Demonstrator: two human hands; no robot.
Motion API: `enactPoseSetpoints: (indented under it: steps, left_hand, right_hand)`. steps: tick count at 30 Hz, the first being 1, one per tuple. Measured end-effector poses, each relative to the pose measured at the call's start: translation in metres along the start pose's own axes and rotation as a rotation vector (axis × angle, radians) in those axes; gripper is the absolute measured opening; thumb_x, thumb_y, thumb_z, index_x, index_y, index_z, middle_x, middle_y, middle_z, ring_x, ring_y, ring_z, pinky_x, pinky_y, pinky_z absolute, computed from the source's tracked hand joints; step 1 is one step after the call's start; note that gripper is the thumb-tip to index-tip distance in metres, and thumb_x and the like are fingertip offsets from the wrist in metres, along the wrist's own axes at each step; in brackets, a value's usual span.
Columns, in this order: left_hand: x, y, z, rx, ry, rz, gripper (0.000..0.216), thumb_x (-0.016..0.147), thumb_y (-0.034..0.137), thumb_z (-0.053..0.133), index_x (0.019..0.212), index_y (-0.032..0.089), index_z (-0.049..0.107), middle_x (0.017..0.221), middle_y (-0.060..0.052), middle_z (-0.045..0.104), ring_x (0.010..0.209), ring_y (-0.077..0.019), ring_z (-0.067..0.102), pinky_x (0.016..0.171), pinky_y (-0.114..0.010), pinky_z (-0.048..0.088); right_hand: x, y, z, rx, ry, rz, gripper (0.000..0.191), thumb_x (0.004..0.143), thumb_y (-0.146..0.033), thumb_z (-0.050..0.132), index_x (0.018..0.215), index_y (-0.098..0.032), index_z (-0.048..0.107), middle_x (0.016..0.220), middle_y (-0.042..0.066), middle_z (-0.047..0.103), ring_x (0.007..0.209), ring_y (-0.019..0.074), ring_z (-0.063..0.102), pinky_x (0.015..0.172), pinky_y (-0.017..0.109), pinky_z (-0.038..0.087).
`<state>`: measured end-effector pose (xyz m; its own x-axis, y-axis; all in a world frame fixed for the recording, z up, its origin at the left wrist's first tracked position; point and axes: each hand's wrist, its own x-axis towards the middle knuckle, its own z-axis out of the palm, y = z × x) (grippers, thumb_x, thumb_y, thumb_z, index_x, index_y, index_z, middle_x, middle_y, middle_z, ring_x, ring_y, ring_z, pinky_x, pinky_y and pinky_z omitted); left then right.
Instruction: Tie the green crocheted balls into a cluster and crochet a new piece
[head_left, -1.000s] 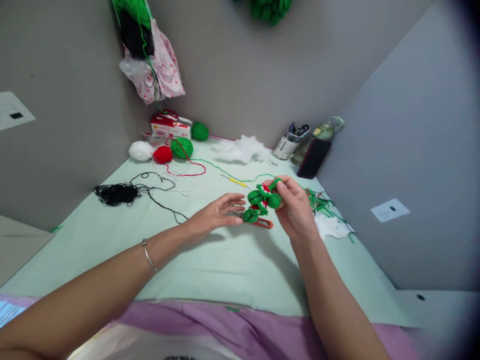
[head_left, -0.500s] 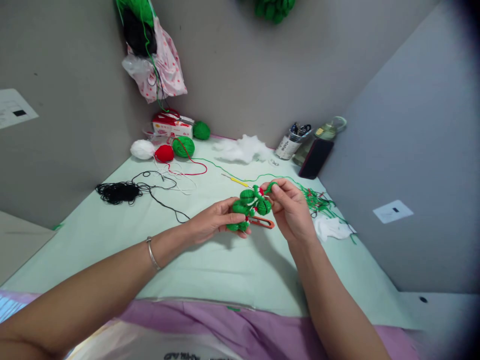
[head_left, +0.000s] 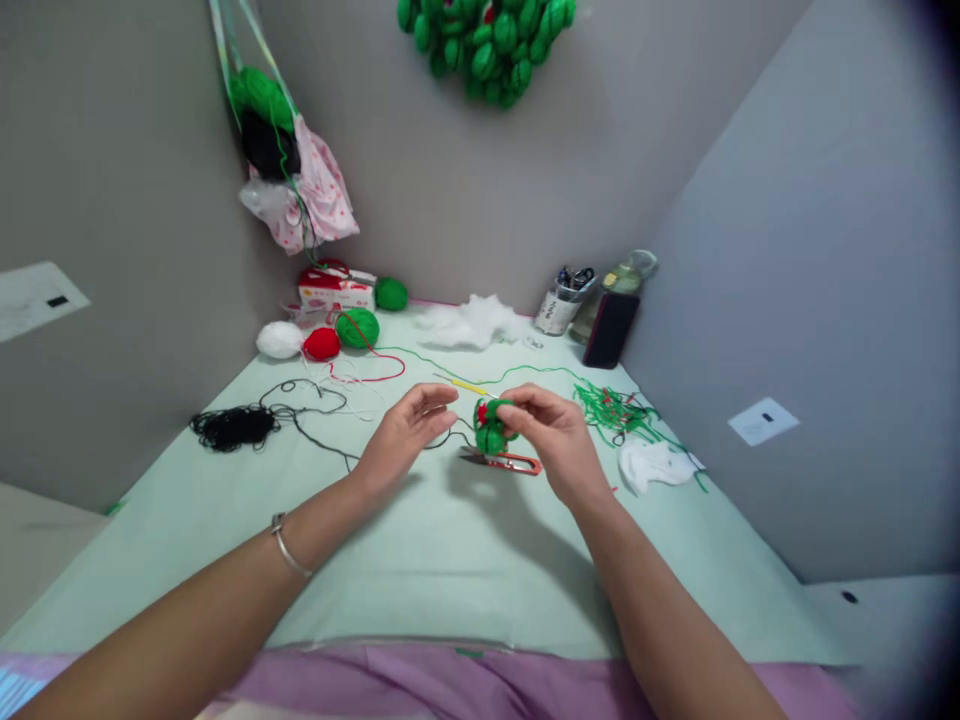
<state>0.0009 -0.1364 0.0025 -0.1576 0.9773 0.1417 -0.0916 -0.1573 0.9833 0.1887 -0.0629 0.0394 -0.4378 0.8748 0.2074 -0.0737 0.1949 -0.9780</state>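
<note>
Regrip: left hand (head_left: 409,432) has let go, fingers open; right hand (head_left: 561,442) alone pinches bunched green crocheted yarn piece (head_left: 491,433) over orange thread snips (head_left: 506,462).

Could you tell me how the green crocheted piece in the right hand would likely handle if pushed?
The green crocheted piece is probably soft and squashy: it looks like yarn, bunched in the fingers of the right hand. It is likely light, held by fingertips alone. Its lumpy shape should keep it from rolling far.
</note>
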Motion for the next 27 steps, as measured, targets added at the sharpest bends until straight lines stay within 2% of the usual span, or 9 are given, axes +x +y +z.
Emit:
enactPoseSetpoints:
  steps: [2,5,9,14,17,20,22,24,27]
  left_hand:
    - [-0.001,0.011,0.003,0.069,-0.066,0.033,0.027,0.086,0.04,0.071,0.106,0.023,0.066,0.117,-0.005,0.066,0.12,-0.024,0.057,0.105,-0.035,0.04]
    - [-0.002,0.03,0.007,0.166,-0.165,0.026,0.02,0.089,0.041,0.066,0.096,0.022,0.068,0.097,-0.003,0.068,0.099,-0.0222,0.063,0.092,-0.034,0.046]
    - [0.003,0.053,0.011,0.313,-0.19,0.066,0.016,0.084,0.038,0.071,0.088,0.022,0.07,0.095,-0.003,0.067,0.097,-0.0224,0.062,0.094,-0.034,0.044]
    - [0.031,0.076,0.008,0.159,-0.303,-0.041,0.023,0.086,0.044,0.069,0.088,0.021,0.067,0.083,-0.002,0.07,0.075,-0.0181,0.062,0.072,-0.031,0.049]
    - [0.065,0.102,-0.006,0.147,-0.207,0.032,0.022,0.087,0.045,0.068,0.09,0.023,0.064,0.091,-0.002,0.073,0.076,-0.0162,0.064,0.073,-0.028,0.051]
    - [0.106,0.144,-0.023,0.134,-0.05,0.133,0.024,0.082,0.046,0.073,0.087,0.024,0.064,0.096,-0.003,0.075,0.085,-0.0177,0.068,0.072,-0.027,0.054]
    - [0.134,0.177,-0.033,0.133,0.05,0.138,0.029,0.074,0.045,0.08,0.084,0.023,0.063,0.087,-0.002,0.075,0.07,-0.0169,0.067,0.058,-0.025,0.054]
    - [0.162,0.207,-0.042,0.124,0.115,0.194,0.029,0.066,0.035,0.084,0.082,0.022,0.064,0.078,-0.001,0.072,0.066,-0.0177,0.066,0.055,-0.027,0.057]
    - [0.203,0.246,-0.053,0.173,0.235,0.344,0.02,0.07,0.024,0.079,0.086,0.019,0.069,0.068,0.001,0.068,0.055,-0.014,0.061,0.044,-0.022,0.05]
  right_hand:
    - [-0.004,-0.006,0.007,-0.004,-0.023,0.033,0.018,0.073,-0.033,0.079,0.078,-0.016,0.072,0.076,0.0,0.065,0.06,0.0108,0.058,0.059,0.025,0.05]
    - [-0.01,-0.013,0.015,0.013,-0.036,0.098,0.019,0.073,-0.033,0.078,0.077,-0.016,0.071,0.068,-0.001,0.062,0.057,0.0099,0.054,0.054,0.023,0.046]
    - [-0.012,-0.018,0.02,0.048,-0.008,0.09,0.02,0.074,-0.032,0.078,0.076,-0.015,0.067,0.063,-0.003,0.058,0.057,0.009,0.051,0.054,0.021,0.043]
    - [-0.011,-0.03,0.012,0.105,-0.038,0.045,0.031,0.084,-0.046,0.069,0.089,-0.016,0.066,0.071,0.0,0.063,0.06,0.0101,0.056,0.058,0.023,0.046]
    - [-0.013,-0.034,0.001,0.082,-0.084,0.077,0.037,0.087,-0.053,0.064,0.094,-0.016,0.065,0.078,0.003,0.066,0.06,0.0101,0.057,0.056,0.023,0.045]
    - [-0.014,-0.027,-0.012,0.068,-0.156,0.131,0.045,0.084,-0.06,0.064,0.088,-0.015,0.064,0.074,0.003,0.065,0.057,0.0085,0.054,0.056,0.021,0.043]
    - [-0.013,-0.016,-0.02,0.064,-0.186,0.152,0.053,0.082,-0.066,0.062,0.083,-0.013,0.062,0.069,0.003,0.064,0.055,0.0079,0.053,0.055,0.021,0.041]
    - [-0.011,-0.004,-0.027,0.063,-0.179,0.178,0.061,0.078,-0.074,0.06,0.08,-0.013,0.061,0.065,0.003,0.062,0.052,0.0076,0.051,0.053,0.021,0.039]
    - [-0.007,0.013,-0.033,0.078,-0.147,0.256,0.07,0.07,-0.083,0.06,0.078,-0.014,0.06,0.062,0.003,0.061,0.05,0.0081,0.05,0.051,0.021,0.035]
